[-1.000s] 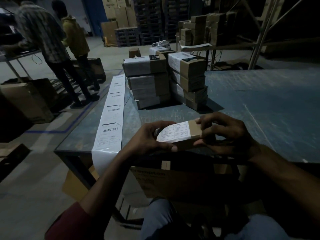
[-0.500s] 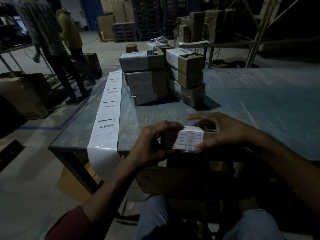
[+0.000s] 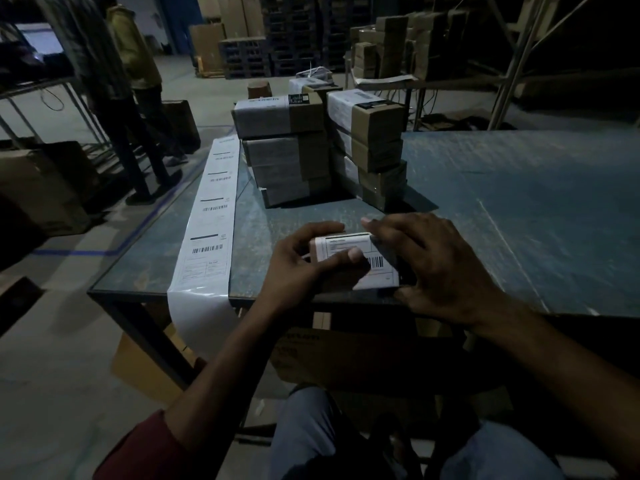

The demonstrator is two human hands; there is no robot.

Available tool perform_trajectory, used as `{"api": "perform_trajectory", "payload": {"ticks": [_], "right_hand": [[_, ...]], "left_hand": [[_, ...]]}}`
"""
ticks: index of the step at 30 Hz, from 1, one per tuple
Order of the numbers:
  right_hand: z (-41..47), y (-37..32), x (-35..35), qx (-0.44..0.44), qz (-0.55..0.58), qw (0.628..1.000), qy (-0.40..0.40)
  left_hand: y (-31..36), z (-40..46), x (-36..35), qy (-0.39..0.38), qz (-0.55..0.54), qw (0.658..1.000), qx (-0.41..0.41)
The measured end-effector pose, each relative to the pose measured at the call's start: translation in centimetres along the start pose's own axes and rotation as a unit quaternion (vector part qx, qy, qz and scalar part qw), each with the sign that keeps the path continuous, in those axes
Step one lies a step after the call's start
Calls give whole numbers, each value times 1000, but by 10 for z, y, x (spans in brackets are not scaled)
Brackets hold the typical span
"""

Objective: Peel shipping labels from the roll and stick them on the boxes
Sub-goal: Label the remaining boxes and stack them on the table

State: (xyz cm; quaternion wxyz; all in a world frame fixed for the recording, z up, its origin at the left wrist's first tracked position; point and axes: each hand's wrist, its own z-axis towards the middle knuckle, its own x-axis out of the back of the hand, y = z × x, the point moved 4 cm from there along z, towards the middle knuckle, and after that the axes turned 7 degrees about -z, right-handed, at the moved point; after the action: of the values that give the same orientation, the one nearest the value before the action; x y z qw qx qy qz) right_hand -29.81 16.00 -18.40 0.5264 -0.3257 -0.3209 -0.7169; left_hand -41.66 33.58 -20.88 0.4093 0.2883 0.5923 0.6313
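Box [image 3: 317, 249] steadied at the bench's [image 3: 519, 209] near edge, clasped in the left grip [image 3: 298, 268], right grip [image 3: 433, 265] flattened over it, smoothing the label [image 3: 375, 263] down.

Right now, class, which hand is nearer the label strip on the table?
Left. The left hand holds the box beside the label strip; the right hand lies beyond it.
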Motion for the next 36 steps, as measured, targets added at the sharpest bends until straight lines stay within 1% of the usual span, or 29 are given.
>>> {"api": "perform_trajectory", "payload": {"ticks": [2, 4, 6, 7, 10, 14, 15, 17, 18, 21, 23, 25, 26, 27, 29, 30, 32, 33, 34, 36], "right_hand": [[4, 3, 4, -62, 89, 994, -35], [9, 12, 7, -150, 170, 971, -73], [11, 19, 6, -220, 216, 947, -92], [11, 20, 6, -236, 233, 938, -96], [10, 18, 3, -241, 292, 921, -95], [12, 13, -5, -265, 373, 885, -88], [12, 10, -7, -268, 374, 884, -87], [12, 4, -9, -273, 335, 898, -88], [12, 3, -10, -276, 331, 898, -85], [12, 9, -14, -285, 401, 867, -73], [12, 17, -18, -284, 423, 858, -58], [14, 20, -14, -276, 406, 870, -50], [15, 21, -10, -258, 376, 889, -44], [16, 20, -5, -229, 326, 916, -40], [17, 17, 4, -138, 214, 966, -42], [17, 14, 3, -101, 172, 979, -51], [18, 11, -5, -56, 93, 991, -78], [21, 8, -10, -46, 62, 993, -87], [23, 6, -16, -39, 44, 994, -87], [29, 5, -27, -31, 47, 996, -67]], "left_hand": [[1, -3, -1, 2, 26, 999, -33], [1, -7, -3, -7, 41, 997, -65], [3, -10, -7, -19, 28, 995, -90], [5, -11, -8, -23, 18, 995, -98], [6, -11, -8, -16, 13, 994, -110], [3, -10, -10, 34, 12, 992, -117], [2, -10, -12, 49, 13, 991, -123], [2, -10, -13, 73, 35, 986, -145], [2, -11, -13, 81, 42, 984, -151], [2, -8, -10, 102, 9, 988, -119], [2, -5, -6, 114, -10, 989, -93], [5, 2, -2, 120, -26, 990, -63], [8, 6, 1, 130, -31, 990, -40], [10, 11, 5, 148, -32, 988, -10], [12, 19, 15, 181, -31, 981, 64], [12, 23, 18, 185, -47, 975, 111], [12, 30, 23, 167, -65, 963, 202], [12, 34, 25, 158, -58, 960, 226], [13, 39, 28, 150, -48, 959, 234], [17, 51, 36, 134, -45, 962, 234]]}}
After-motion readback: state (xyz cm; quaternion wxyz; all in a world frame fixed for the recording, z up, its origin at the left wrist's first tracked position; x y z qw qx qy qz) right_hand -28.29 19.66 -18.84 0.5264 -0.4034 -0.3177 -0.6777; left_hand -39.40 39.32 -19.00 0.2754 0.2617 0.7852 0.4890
